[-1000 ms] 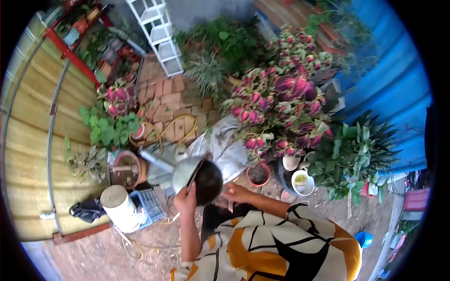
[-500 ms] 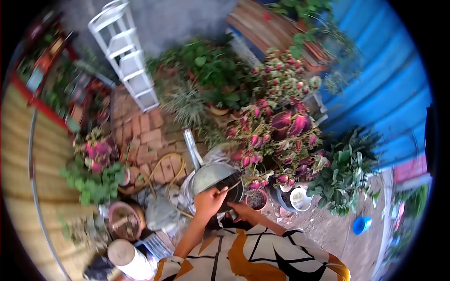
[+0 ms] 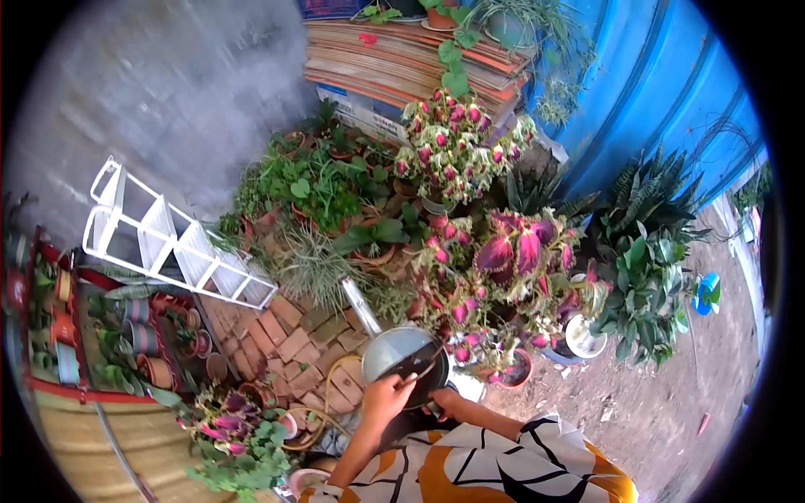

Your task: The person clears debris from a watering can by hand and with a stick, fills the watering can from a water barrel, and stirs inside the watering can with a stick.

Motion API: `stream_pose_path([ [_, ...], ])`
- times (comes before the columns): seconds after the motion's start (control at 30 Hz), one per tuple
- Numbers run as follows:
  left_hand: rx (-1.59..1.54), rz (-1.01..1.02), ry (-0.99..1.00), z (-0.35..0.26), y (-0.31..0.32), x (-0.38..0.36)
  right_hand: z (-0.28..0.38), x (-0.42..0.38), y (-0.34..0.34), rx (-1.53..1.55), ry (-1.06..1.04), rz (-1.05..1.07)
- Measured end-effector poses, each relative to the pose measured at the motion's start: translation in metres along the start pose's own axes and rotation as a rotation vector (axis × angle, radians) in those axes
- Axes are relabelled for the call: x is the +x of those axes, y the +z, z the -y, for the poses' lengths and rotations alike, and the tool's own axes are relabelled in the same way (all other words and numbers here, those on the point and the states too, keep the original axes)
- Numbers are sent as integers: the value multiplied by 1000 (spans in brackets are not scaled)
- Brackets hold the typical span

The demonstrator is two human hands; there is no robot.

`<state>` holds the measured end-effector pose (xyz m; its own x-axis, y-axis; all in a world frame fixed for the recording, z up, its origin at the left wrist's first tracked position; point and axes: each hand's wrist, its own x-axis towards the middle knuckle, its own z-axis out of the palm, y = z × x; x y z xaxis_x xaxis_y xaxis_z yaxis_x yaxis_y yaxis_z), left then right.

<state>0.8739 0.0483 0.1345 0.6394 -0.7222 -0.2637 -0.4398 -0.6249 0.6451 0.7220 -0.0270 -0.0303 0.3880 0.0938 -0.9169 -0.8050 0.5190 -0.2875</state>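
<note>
A round metal pan (image 3: 387, 349) with a long silver handle is in front of my body, its handle pointing up and left. Dark contents show in its right part. Over its lower edge, my left hand (image 3: 386, 397) has its fingers pinched at the near end of a thin stick-like piece (image 3: 431, 363). My right hand (image 3: 445, 404) is at the lower right rim of the pan, its fingers bent round the edge and partly hidden. Just beyond the pan stand wilting coleus plants (image 3: 503, 260) with magenta and green leaves.
A white step ladder (image 3: 178, 243) leans at the left beside red plant shelves (image 3: 75, 335). Red bricks (image 3: 289, 344) and a yellow hose (image 3: 329, 379) lie left of the pan. At the right are leafy plants (image 3: 641, 293), a white pot (image 3: 584, 337) and a blue bucket (image 3: 706, 293).
The view has turned, so the ladder and plants now appear farther left and lower. Both hands remain at the pan, which sits slightly lower and farther right in view.
</note>
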Motion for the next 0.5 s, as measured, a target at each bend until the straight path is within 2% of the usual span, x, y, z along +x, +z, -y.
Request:
stream_pose_path([
  [0.03, 16, 19, 27, -1, -6, 8, -13, 21, -5, 1, 0, 9],
  [0.1, 51, 33, 74, -11, -19, 25, -32, 59, -17, -318, -547, -24],
  [0.13, 52, 32, 76, -17, -26, 33, -7, 38, -11, -318, -549, -25],
  [0.2, 94, 43, 150, -28, -40, 52, 75, -41, 13, 196, -2, -90],
  [0.23, 102, 46, 163, -31, -45, 62, 39, 23, 0, -46, -351, -33],
  [0.3, 102, 110, 207, -30, -53, 79, -31, 150, -28, -562, -1134, -216],
  [0.33, 112, 117, 211, -29, -57, 87, 22, 93, -7, 19, -322, -138],
  [0.4, 92, 202, 209, -26, -63, 106, 57, 85, 10, 504, -117, -268],
  [0.47, 94, 284, 194, -20, -68, 126, 100, 23, 19, 146, -137, -361],
  [0.5, 85, 336, 225, -11, -67, 139, 88, 39, 14, -366, -540, -421],
])
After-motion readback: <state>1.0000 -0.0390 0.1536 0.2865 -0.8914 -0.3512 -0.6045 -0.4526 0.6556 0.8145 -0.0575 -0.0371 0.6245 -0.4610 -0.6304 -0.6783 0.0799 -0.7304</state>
